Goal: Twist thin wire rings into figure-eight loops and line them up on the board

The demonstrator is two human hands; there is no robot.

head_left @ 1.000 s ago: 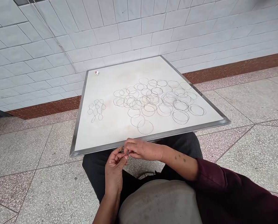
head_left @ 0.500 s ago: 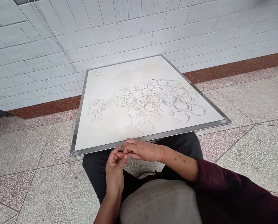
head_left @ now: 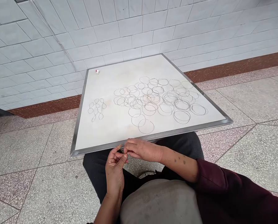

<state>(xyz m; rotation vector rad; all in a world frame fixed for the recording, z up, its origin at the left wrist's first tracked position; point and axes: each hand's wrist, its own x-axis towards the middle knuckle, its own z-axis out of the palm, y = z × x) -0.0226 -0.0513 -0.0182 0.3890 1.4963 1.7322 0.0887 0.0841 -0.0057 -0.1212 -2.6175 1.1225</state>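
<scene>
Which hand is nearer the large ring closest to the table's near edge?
Right. The right hand is below and left of the ring; the left hand is farther left.

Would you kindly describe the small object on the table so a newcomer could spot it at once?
Find the white table against the tiled wall. In its far left corner sits a small object. It is white with a red patch, unlike the thin, dark loops.

A white, metal-edged table (head_left: 106, 130) carries many thin overlapping rings (head_left: 150, 99) — plus a cluster of smaller loops (head_left: 96, 109) and a small red-and-white object (head_left: 97, 72).
</scene>
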